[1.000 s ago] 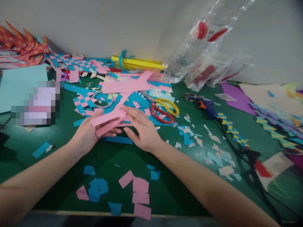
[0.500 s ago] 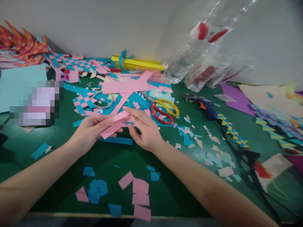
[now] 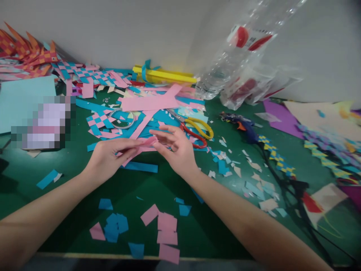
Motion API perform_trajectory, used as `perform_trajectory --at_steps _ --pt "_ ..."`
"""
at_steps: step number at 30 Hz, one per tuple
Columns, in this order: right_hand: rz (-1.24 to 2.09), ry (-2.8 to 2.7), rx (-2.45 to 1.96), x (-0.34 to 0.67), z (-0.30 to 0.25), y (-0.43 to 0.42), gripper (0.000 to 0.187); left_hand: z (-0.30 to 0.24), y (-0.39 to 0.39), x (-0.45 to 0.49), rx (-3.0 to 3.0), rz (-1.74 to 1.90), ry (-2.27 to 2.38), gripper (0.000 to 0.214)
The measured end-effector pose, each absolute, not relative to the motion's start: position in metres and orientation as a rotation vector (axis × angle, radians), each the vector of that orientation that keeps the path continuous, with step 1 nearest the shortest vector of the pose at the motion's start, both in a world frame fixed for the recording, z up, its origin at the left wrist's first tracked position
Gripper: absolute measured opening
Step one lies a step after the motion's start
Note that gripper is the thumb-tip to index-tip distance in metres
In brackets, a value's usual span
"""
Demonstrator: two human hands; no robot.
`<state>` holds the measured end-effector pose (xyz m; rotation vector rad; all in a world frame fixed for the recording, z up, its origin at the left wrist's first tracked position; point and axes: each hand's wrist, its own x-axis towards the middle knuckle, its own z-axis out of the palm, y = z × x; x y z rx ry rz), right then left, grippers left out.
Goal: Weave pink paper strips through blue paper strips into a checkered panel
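My left hand (image 3: pixel 108 154) pinches a pink paper strip (image 3: pixel 149 140) between thumb and fingers. The strip is folded, and its right end bends up in a small curl. That curled end lies between the thumb and index finger of my right hand (image 3: pixel 177 148), whose other fingers are spread. Below the left hand a blue paper strip (image 3: pixel 141 167) lies flat on the table. Just behind the right hand are scissors (image 3: pixel 199 128) with one red and one yellow handle. A roll of clear tape (image 3: pixel 122 119) lies behind the left hand among pink and blue strips.
Paper scraps (image 3: pixel 167 227) lie along the front of the green table (image 3: pixel 84 233). Clear plastic bottles (image 3: pixel 239 52) lean at the back wall. A blurred-out device (image 3: pixel 46 124) is at left. Woven orange paper pieces (image 3: pixel 42 56) fill the back left; a dark cable (image 3: pixel 282 184) runs at right.
The pink strip has turned in my hands and its right end now curls up. My left fingers have closed further over it. My right hand's fingers have spread and lifted a little.
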<state>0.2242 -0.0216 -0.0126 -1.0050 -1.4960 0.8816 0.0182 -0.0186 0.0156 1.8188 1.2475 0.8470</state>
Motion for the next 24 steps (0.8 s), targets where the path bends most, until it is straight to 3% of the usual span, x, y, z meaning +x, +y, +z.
perform_trajectory --at_steps 3,7,9,12,17,24 --pt "0.960 -1.445 -1.082 0.2242 -0.0138 -0.0193 0.033 0.0161 -0.0192 0.0191 1.902 0.853 1.256 0.027" --pt "0.991 -1.283 -1.070 0.2261 -0.0156 -0.0166 0.025 0.0177 -0.0159 0.0194 1.697 0.782 1.258 0.056" --pt "1.024 -1.211 -1.046 0.2273 -0.0174 -0.0147 0.028 0.0202 -0.0142 0.0199 1.535 0.749 1.226 0.059" --pt "1.054 -1.172 -1.043 0.2281 -0.0194 -0.0123 0.030 0.0238 -0.0129 0.0213 1.386 0.796 1.213 0.052" --pt "1.023 -1.140 -1.034 0.2251 -0.0163 -0.0139 0.025 0.0242 -0.0127 0.0225 1.408 0.790 1.224 0.022" --pt "0.965 -1.204 -1.063 0.2212 -0.0132 -0.0182 0.026 0.0190 -0.0117 0.0173 1.524 0.846 1.271 0.023"
